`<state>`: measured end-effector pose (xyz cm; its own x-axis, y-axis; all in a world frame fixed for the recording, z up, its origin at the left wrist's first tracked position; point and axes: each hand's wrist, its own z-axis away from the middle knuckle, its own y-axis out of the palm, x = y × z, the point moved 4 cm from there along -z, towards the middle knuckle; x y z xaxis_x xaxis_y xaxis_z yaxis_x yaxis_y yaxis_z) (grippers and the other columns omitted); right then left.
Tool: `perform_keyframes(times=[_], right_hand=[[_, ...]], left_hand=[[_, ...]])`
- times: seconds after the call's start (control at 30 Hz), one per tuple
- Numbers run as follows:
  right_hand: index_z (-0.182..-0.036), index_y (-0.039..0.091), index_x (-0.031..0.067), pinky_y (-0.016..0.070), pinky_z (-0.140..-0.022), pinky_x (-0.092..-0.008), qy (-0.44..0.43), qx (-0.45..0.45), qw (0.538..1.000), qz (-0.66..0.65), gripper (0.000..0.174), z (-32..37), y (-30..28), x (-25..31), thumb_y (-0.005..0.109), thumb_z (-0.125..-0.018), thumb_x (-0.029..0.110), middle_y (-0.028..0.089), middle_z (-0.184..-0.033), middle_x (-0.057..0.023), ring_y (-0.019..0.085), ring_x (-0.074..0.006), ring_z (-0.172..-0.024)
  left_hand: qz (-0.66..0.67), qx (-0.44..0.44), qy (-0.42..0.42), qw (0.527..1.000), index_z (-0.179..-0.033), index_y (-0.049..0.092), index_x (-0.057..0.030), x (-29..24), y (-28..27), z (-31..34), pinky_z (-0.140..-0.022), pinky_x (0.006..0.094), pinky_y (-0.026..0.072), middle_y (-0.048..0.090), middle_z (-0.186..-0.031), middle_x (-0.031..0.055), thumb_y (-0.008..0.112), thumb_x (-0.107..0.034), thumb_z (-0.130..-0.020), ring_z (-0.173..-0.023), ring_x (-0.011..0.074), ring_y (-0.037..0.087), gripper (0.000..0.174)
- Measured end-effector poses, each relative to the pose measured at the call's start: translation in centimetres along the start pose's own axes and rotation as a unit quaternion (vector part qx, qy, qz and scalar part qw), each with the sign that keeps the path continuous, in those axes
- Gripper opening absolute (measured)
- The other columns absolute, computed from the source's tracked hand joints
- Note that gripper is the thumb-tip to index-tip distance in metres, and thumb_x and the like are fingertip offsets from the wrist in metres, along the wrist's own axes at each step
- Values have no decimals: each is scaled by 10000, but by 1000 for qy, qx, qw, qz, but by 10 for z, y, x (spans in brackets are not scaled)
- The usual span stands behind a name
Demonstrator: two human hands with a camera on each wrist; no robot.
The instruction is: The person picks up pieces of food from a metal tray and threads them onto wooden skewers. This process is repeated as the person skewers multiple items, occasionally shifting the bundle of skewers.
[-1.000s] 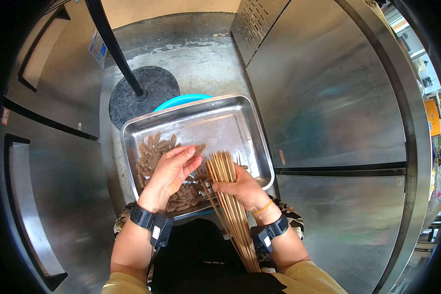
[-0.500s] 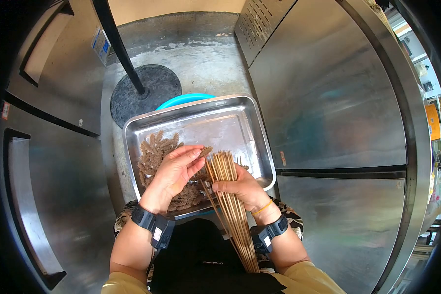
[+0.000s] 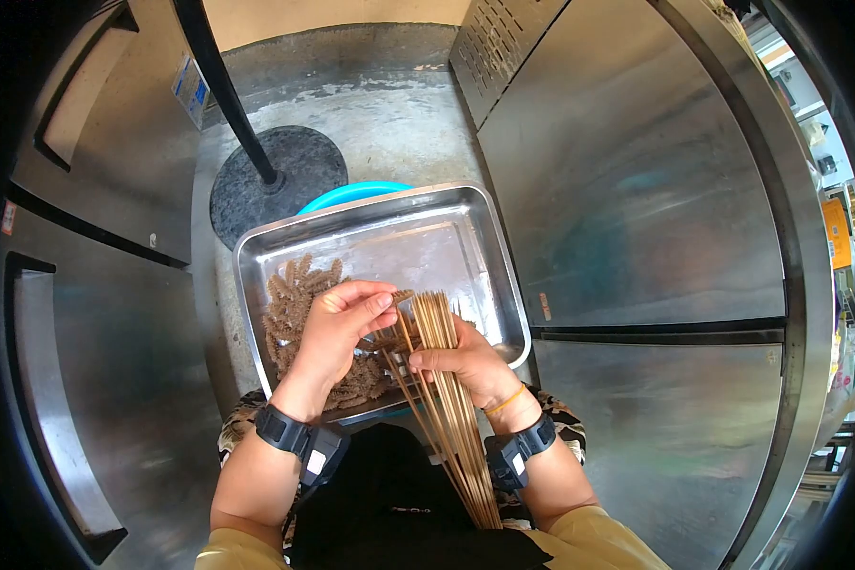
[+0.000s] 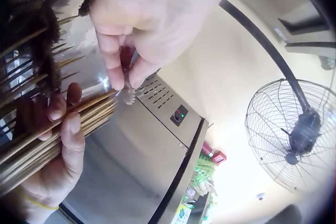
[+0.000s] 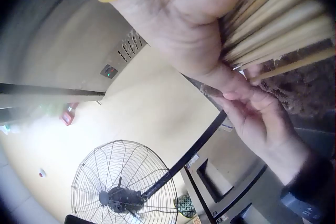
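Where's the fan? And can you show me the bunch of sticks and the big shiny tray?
Fan [image 4: 304, 133]: left wrist view, on the dark hub inside its wire cage.
Bunch of sticks [image 3: 456, 408]: head view, about halfway along the bunch.
Shiny tray [image 3: 404, 249]: head view, on its bare bottom.

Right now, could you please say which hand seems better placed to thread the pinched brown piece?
Probably the left hand: it pinches the brown piece near the tips of the sticks that the right hand grips.
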<state>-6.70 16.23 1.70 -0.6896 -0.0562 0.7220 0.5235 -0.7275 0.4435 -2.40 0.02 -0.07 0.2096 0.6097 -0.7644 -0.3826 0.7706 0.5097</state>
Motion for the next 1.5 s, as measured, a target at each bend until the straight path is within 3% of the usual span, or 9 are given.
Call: perform_keyframes(times=[0.47, 0.67, 0.83, 0.93, 1.03, 1.17, 1.3, 1.4, 1.5], right_hand=[[-1147, 513, 25, 489, -575, -231, 3, -21, 1000, -18, 433, 0, -16, -4, 694, -757, -24, 618, -846, -42, 598, -117, -667], [-1171, 481, 15, 492, -611, -248, -81, -118, 985, 95, 449, 5, -19, 2, 669, -766, -30, 604, -879, -46, 589, -111, -716], [-1176, 477, 4, 480, -626, -246, -8, 4, 1000, -14, 386, 15, -15, 7, 596, -809, 3, 585, -854, -42, 570, -115, -710], [-1186, 481, 6, 479, -617, -242, -4, 14, 1000, -19, 393, 19, -7, 9, 586, -807, -6, 583, -849, -41, 568, -116, -701], [-1192, 482, 4, 482, -619, -246, -11, -15, 1000, -3, 395, 19, -17, 5, 579, -809, -9, 586, -861, -43, 568, -120, -698], [-1157, 491, 7, 493, -616, -237, -20, -21, 1000, 4, 352, 19, -19, 4, 587, -820, -20, 590, -859, -39, 578, -119, -677], [-1175, 495, 2, 492, -632, -247, -23, -29, 999, 10, 382, 20, -22, 5, 583, -804, -29, 591, -883, -44, 572, -118, -696], [-1175, 503, 2, 496, -658, -248, -20, -35, 999, 15, 392, 19, -22, 4, 596, -796, -38, 596, -900, -41, 577, -114, -729], [-1184, 508, 3, 494, -700, -245, -24, -42, 999, 20, 407, 16, -20, 3, 609, -792, -39, 603, -926, -33, 577, -106, -782]], left_hand=[[-358, 64, 162, 918, -958, 694, -6, -7, 31, 25, -695, 229, 519, 701, -832, 65, 670, -15, -814, -755, 101, 649, 147], [-411, 52, 128, 901, -897, 689, -17, 4, 27, 15, -667, 277, 528, 693, -794, 119, 672, -49, -795, -738, 199, 690, 108], [-422, 76, 120, 895, -892, 696, -25, 20, 26, 3, -682, 310, 524, 686, -833, 144, 668, -71, -792, -759, 246, 689, 114], [-439, 112, 122, 883, -965, 663, 10, 20, 29, 1, -697, 276, 518, 684, -824, 117, 645, -12, -804, -760, 167, 669, 164], [-351, 35, 98, 930, -963, 609, -3, 17, 21, 0, -692, 278, 505, 648, -815, 88, 642, -31, -816, -750, 160, 640, 154], [-482, -6, 127, 867, -835, 524, -34, -1, 13, 11, -664, 326, 491, 593, -795, 71, 667, -117, -805, -736, 196, 610, 168], [-722, 128, 109, 671, -891, 593, -72, 13, 11, 23, -794, 415, 458, 597, -921, 93, 701, -190, -735, -941, 272, 563, 223], [-795, 135, 162, 569, -945, 629, -78, 38, 13, 30, -844, 382, 436, 587, -935, 89, 711, -173, -707, -975, 256, 539, 269], [-804, 103, 169, 560, -940, 647, -58, 45, 13, 27, -846, 377, 428, 588, -921, 82, 680, -98, -674, -959, 256, 539, 271]])
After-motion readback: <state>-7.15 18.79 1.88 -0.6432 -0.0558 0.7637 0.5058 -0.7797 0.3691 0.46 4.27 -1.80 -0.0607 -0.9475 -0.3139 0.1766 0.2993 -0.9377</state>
